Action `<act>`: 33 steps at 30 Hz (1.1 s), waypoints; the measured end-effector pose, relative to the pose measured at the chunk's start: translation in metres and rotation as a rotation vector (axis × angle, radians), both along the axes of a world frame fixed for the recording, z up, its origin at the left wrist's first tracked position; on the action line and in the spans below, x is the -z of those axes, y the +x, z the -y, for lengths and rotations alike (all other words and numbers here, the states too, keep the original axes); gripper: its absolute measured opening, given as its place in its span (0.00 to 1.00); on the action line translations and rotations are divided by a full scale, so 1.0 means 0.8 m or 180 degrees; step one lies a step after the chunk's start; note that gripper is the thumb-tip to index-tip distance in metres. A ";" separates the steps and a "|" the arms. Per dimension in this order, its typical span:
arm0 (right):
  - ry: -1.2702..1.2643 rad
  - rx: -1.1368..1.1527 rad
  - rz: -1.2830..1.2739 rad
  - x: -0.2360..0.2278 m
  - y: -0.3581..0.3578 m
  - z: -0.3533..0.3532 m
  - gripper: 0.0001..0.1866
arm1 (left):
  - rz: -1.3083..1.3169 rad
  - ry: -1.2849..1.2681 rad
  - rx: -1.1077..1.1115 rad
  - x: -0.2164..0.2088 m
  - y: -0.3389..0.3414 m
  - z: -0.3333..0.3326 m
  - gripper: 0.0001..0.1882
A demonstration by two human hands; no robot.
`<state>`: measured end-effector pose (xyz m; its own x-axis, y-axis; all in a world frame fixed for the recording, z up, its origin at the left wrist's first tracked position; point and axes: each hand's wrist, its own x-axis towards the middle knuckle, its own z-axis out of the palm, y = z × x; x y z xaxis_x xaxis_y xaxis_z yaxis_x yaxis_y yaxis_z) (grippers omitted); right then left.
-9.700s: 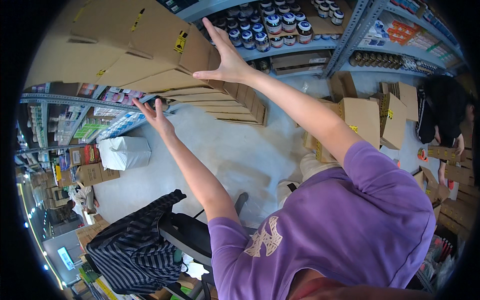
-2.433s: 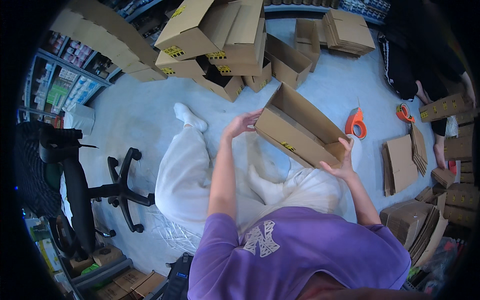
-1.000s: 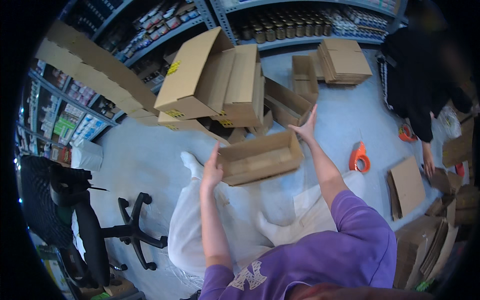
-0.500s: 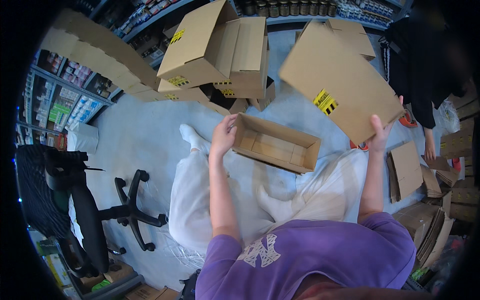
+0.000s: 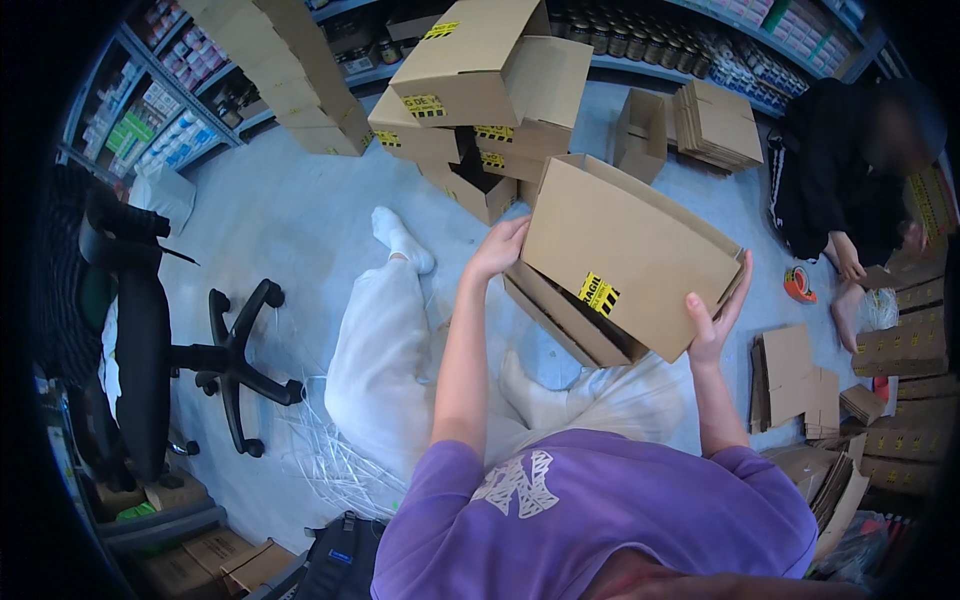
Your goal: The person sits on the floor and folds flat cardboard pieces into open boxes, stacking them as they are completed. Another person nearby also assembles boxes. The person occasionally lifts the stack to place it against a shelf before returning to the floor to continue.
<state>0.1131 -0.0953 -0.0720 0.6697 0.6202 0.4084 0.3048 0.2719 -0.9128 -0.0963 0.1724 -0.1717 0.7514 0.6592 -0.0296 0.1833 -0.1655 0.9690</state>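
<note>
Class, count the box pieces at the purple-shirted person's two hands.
2. The upper piece, with yellow-and-black tape, is between the left hand and right hand; the lower piece is beneath it, partly covered. Another could be hidden behind them.

L: chair (image 5: 228,360) | ctr: held boxes (image 5: 625,250), ctn pile (image 5: 462,92) bhd | R: flat ctns (image 5: 790,375), tape (image 5: 799,285) beyond

Warehouse-type stockroom: stacked cardboard boxes (image 5: 455,88) beyond left fingers (image 5: 511,231); metal shelving (image 5: 650,72) with rows of jars (image 5: 637,46) farther beyond; flattened cartons (image 5: 785,370), orange tape dispenser (image 5: 799,285) right of right fingers (image 5: 738,284), dispenser farther off.
</note>
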 end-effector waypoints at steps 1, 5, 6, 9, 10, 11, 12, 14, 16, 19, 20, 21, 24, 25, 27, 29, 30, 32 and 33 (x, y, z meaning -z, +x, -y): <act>0.0003 0.0066 0.0296 0.006 -0.006 0.000 0.52 | 0.0140 -0.0155 0.0058 0.008 -0.006 -0.007 0.19; 0.0187 0.0158 0.1029 0.061 -0.003 0.015 0.54 | 0.0377 -0.0828 0.0242 -0.003 -0.005 -0.008 0.20; 0.0227 0.0200 0.1275 0.077 -0.004 0.015 0.55 | 0.0396 -0.0946 0.0251 0.001 -0.007 -0.010 0.19; 0.0217 0.0007 0.1320 0.097 0.001 0.013 0.55 | 0.0313 -0.1198 0.0215 0.007 -0.011 -0.017 0.19; 0.0242 -0.0064 0.1354 0.099 0.005 0.013 0.54 | 0.0205 -0.1215 0.0160 0.008 -0.011 -0.019 0.18; 0.0258 -0.0130 0.1387 0.098 0.008 0.011 0.53 | 0.0094 -0.1239 0.0111 0.010 -0.011 -0.021 0.18; 0.0447 -0.0166 0.1297 0.105 0.007 0.012 0.53 | 0.0119 -0.1279 0.0097 0.016 -0.011 -0.024 0.17; 0.0801 -0.0246 0.1127 0.126 -0.005 0.006 0.52 | 0.0175 -0.1387 0.0059 0.032 -0.018 -0.030 0.16; 0.0783 -0.0037 0.1402 0.126 -0.007 0.009 0.53 | 0.0356 -0.1513 -0.0105 0.026 -0.008 -0.018 0.16; 0.0485 0.0123 0.1287 0.099 -0.018 0.008 0.54 | 0.0378 -0.1635 -0.0200 0.017 -0.009 -0.017 0.15; 0.0350 0.0145 0.1178 0.080 -0.018 0.009 0.54 | 0.0370 -0.1659 -0.0206 0.014 -0.007 -0.018 0.15; 0.0299 0.0285 0.1113 0.065 -0.017 0.014 0.53 | 0.0126 -0.1481 -0.0123 0.012 -0.007 -0.016 0.15; 0.0370 0.0078 0.0431 0.032 0.005 0.031 0.49 | -0.0284 -0.0370 0.0087 -0.006 -0.004 -0.015 0.14; 0.0489 -0.0404 -0.0121 0.026 0.018 0.049 0.46 | -0.0225 0.0338 0.0137 -0.011 0.000 -0.008 0.14; 0.0812 -0.0766 -0.1351 0.040 0.026 0.056 0.43 | -0.0128 0.0852 0.0040 -0.028 0.015 0.009 0.13; 0.1207 -0.0598 -0.2728 0.091 0.016 0.038 0.42 | -0.0057 0.0452 -0.0341 -0.045 0.021 0.023 0.13; 0.1045 -0.0424 -0.2295 0.094 0.004 0.022 0.41 | 0.0100 0.0367 -0.0509 -0.043 0.019 0.024 0.15; 0.0714 -0.0059 -0.1405 0.101 -0.017 -0.003 0.41 | -0.0682 0.0889 -0.0195 -0.048 0.014 0.017 0.14; 0.0664 0.0102 -0.0935 0.112 -0.017 -0.003 0.41 | -0.1067 0.1137 -0.0028 -0.053 0.014 0.017 0.13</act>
